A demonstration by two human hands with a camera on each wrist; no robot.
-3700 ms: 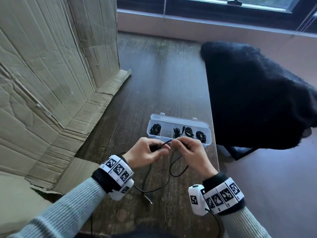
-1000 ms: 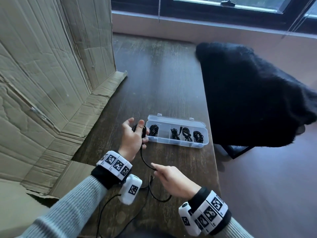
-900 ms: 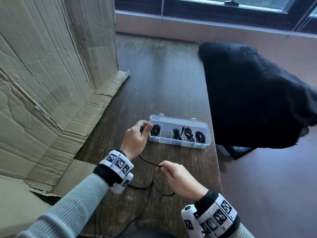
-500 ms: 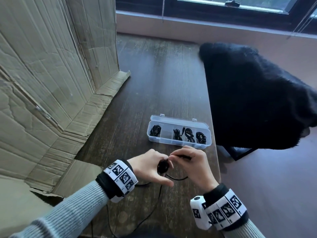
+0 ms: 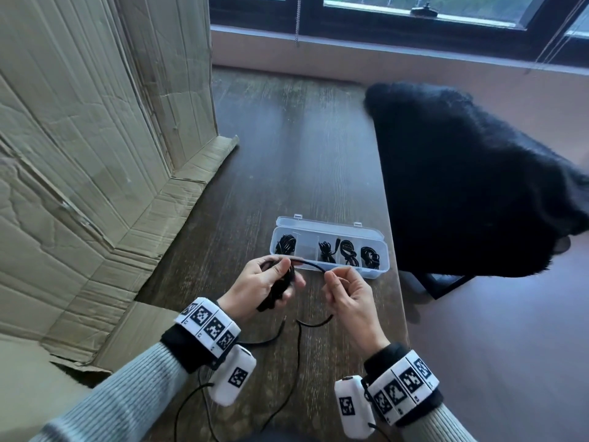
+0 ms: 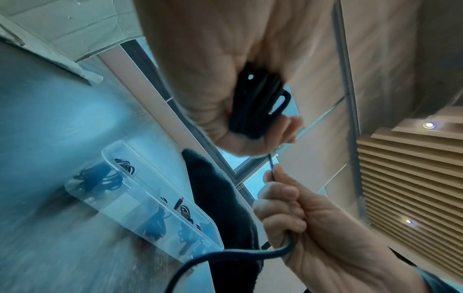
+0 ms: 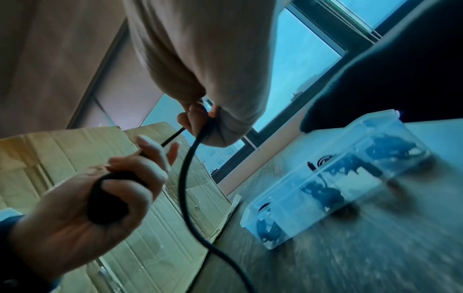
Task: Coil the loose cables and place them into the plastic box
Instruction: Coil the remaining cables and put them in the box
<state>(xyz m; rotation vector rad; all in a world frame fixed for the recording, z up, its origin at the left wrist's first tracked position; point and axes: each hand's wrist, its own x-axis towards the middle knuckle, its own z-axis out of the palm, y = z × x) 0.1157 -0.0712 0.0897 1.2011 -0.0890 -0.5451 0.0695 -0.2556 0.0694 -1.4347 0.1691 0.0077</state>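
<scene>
My left hand (image 5: 280, 275) grips a partly wound coil of black cable (image 5: 280, 287) just in front of the clear plastic box (image 5: 331, 226). A short strand (image 5: 310, 265) runs from the coil to my right hand (image 5: 331, 277), which pinches it between thumb and fingertips. The loose tail (image 5: 299, 346) hangs below the hands over the table. In the left wrist view the coil (image 6: 258, 107) fills my palm. The right wrist view shows my fingertips (image 7: 198, 117) holding the strand. The box stands open and holds coiled cables (image 5: 347, 253) in several compartments; the second from the left looks bare.
A large cardboard box (image 5: 95, 138) with folded flaps stands along the left of the dark wooden table (image 5: 302, 154). A black fluffy cover (image 5: 462, 186) drapes a chair at the table's right edge. Wires from the wrist cameras (image 5: 191, 406) trail near the front edge.
The hands have risen toward the box and drawn apart. The right hand, which touched the coil half a second ago, now holds a strand stretched out to the right of it.
</scene>
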